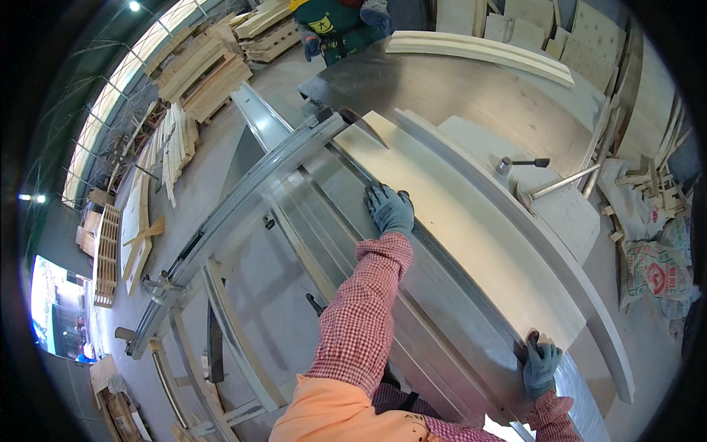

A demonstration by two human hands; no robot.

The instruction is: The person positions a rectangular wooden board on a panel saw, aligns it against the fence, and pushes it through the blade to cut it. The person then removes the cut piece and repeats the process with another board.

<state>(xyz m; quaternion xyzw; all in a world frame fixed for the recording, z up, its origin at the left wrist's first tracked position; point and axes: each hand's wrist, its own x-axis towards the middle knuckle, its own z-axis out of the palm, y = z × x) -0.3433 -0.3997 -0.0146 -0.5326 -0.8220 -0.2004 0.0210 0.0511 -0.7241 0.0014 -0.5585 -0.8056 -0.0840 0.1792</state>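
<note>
A long pale wooden board (471, 228) lies along the metal bed of a sliding table saw, beside a long grey fence (537, 228). My left hand (392, 210), in a grey-blue glove, rests with fingers spread on the metal sliding table (346, 214) at the board's left edge. At the board's near end is my right hand (542, 365), gloved alike, its thumb and bent fingers closed on the corner. Its fingertips are partly hidden. A thin curved dark part, perhaps the blade (374, 131), stands at the board's far end.
Across the saw, a co-worker (342, 29) stands by the metal outfeed table (456, 81), which bears narrow strips (479, 55). A lever handle (526, 162) sits right of the fence. An open metal frame (228, 331) extends left. Wood stacks (202, 74) and sacks (655, 272) stand around.
</note>
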